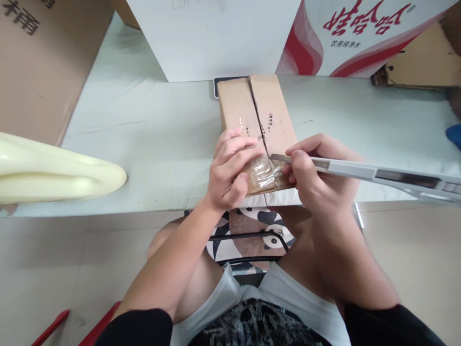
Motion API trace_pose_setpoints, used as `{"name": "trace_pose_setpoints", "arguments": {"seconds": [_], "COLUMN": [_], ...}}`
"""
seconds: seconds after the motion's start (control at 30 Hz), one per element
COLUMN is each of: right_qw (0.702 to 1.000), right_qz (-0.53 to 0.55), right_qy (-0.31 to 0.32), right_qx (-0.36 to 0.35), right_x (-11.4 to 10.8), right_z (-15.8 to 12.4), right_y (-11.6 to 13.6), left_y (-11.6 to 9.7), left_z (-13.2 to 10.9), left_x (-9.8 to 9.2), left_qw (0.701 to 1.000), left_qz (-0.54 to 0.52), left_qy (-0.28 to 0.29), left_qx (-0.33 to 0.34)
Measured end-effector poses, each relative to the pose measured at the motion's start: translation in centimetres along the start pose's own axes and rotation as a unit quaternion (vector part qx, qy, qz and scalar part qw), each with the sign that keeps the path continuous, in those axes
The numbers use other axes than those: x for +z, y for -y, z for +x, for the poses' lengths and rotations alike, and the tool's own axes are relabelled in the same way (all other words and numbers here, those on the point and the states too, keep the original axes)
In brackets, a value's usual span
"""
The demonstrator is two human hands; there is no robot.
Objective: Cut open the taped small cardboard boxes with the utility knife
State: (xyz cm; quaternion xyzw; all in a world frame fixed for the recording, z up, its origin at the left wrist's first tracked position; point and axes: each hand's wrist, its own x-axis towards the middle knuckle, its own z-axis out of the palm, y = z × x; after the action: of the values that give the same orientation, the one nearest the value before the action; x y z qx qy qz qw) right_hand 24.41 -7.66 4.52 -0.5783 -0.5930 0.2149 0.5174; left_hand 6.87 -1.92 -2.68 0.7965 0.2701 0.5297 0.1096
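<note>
A small brown cardboard box [277,105] lies on the table in front of me, a dark seam running along its top. Clear packing tape [264,178], wrinkled and shiny, covers the near end of that seam. My left hand [232,166] bears on the box's top left side and holds it with curled fingers. In my right hand [320,173] is a utility knife [360,168] with a whitish handle, its blade out. The blade tip touches or hovers just above the seam at the tape's edge; which one I cannot tell.
Behind the box stand a large white carton [216,38] and a red-and-white carton [345,43]. A phone-like device [216,89] lies partly under or behind the box. A pale yellow rounded object [61,168] is at left, flattened cardboard [425,57] at right.
</note>
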Motion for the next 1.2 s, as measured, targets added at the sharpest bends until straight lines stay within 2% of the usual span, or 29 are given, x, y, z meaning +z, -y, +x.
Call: {"name": "trace_pose_setpoints", "arguments": {"seconds": [0.2,0.33,0.43,1.0,1.2], "right_qw": [1.000,1.000,1.000,0.998,0.998], "right_qz": [-0.021,-0.007,0.009,-0.053,-0.034], "right_qy": [0.008,-0.004,-0.009,0.031,0.043], "right_qx": [0.007,0.007,0.011,0.002,0.014], "right_x": [-0.05,0.07,0.14,-0.21,-0.36], "right_z": [0.22,0.14,0.08,0.60,0.78], "right_y": [0.28,0.21,0.21,0.69,0.78], "left_y": [0.01,0.04,0.03,0.10,0.16], "left_z": [0.05,-0.03,-0.01,-0.01,-0.17], "left_x": [0.02,0.07,0.09,0.14,0.21], "left_qw": [1.000,1.000,1.000,1.000,1.000], "left_qz": [-0.015,0.021,0.008,0.008,0.019], "left_qy": [-0.013,-0.001,-0.010,-0.008,-0.007], "left_qx": [0.007,-0.003,0.004,0.010,0.007]}}
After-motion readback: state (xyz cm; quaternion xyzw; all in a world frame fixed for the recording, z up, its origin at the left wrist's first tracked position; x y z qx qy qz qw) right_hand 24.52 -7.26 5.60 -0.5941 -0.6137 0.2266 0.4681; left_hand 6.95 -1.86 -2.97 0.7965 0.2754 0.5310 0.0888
